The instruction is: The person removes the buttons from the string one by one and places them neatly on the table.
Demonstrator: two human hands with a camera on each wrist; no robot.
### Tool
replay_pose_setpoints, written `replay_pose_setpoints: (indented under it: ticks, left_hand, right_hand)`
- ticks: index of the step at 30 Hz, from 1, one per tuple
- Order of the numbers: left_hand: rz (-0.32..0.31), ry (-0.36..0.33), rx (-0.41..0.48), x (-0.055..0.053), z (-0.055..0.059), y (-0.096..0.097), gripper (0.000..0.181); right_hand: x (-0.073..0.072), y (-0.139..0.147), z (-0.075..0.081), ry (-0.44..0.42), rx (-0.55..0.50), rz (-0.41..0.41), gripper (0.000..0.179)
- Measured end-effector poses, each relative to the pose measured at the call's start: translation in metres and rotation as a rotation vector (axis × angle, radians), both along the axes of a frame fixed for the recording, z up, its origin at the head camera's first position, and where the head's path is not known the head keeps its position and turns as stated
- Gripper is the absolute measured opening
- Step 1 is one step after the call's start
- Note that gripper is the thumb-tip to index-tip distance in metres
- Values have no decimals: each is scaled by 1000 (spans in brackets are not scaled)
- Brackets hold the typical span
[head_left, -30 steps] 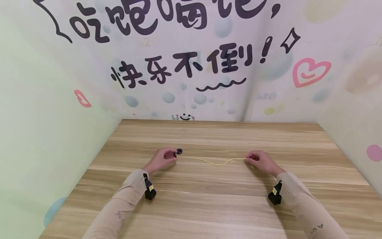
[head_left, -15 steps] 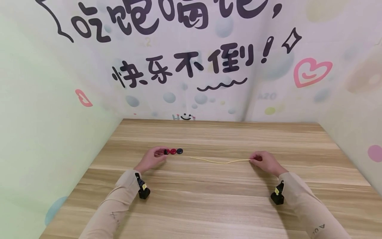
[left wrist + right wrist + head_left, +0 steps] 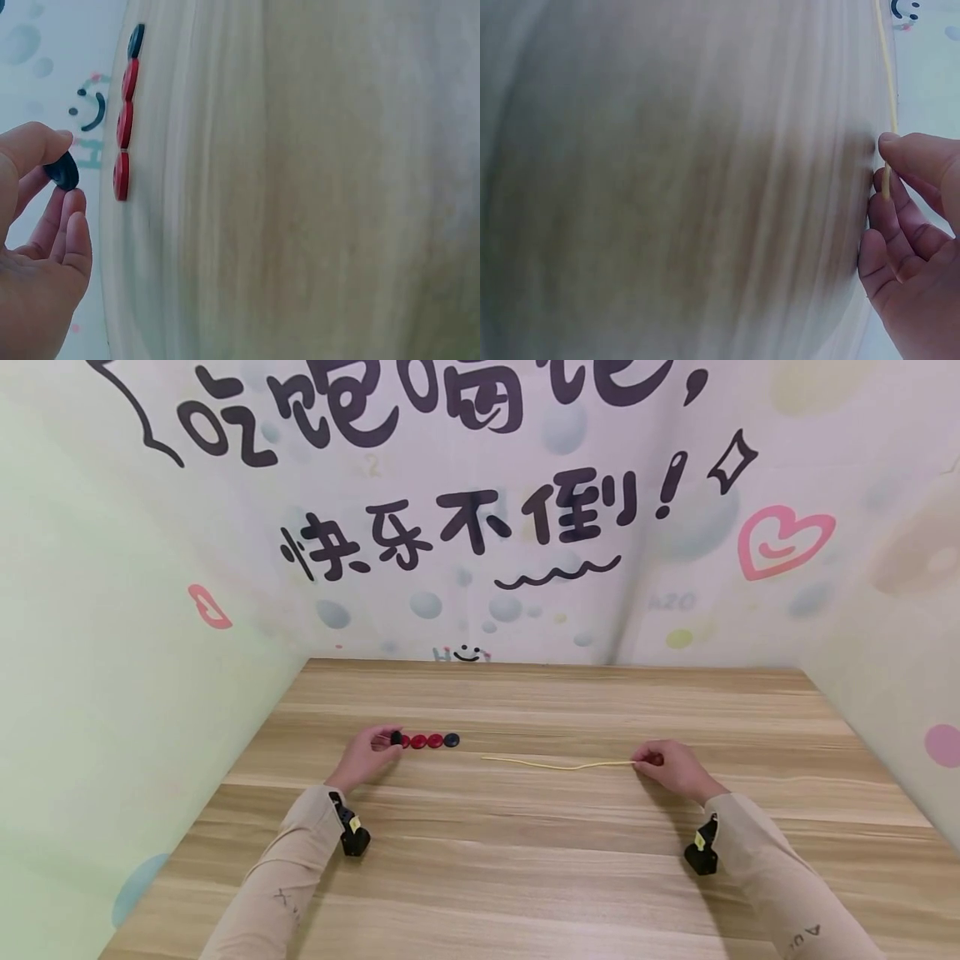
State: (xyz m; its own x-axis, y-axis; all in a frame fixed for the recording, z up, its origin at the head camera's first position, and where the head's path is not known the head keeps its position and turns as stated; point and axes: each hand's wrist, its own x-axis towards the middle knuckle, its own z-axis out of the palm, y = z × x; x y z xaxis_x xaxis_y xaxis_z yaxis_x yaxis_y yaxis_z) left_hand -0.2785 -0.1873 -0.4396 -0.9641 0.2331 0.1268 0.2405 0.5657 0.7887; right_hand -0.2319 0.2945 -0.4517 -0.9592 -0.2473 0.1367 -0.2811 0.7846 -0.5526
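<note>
My left hand point(image 3: 365, 757) pinches a black round disc point(image 3: 63, 172) on its edge between thumb and fingertips, at the left end of a row of similar discs. In that row three red discs point(image 3: 418, 742) lie side by side, and a black disc point(image 3: 452, 740) ends it on the right. Over on the right side of the table, my right hand point(image 3: 672, 767) pinches one end of a thin yellow string point(image 3: 566, 767) between thumb and forefinger. The string runs leftward, nearly straight, its free end just below and right of the row.
The wood-grain table point(image 3: 525, 860) reaches back to a printed cloth wall point(image 3: 480, 610). Pale panels point(image 3: 112, 693) stand on both sides. On each sleeve cuff sits a small black camera point(image 3: 354, 837).
My left hand has moved left with the black disc, and the red discs now show where it was. The right hand shifted slightly right, drawing the string straighter.
</note>
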Motion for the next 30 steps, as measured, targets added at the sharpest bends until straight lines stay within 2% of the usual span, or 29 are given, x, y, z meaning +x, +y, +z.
replay_pose_setpoints:
  ticks: [9,15,20,25,30]
  left_hand:
    - [73,9,-28,-8,-8,-15,35]
    - [115,-6,-59,-11,-12,-20,35]
    - [144,-21,-62,-12,-17,-23,35]
    - [164,-42,-81,-15,-18,-23,35]
    - [155,-37,-116,-19,-16,-21,34]
  right_hand:
    - [2,0,3,-17,-6,-1,4]
    - [4,1,8,-45,-26,-23,14]
    - [5,1,9,-25,-32,-23,18]
    - [4,2,8,-11,-37,-31,17]
    - [3,4,7,-13,-32,-44,16]
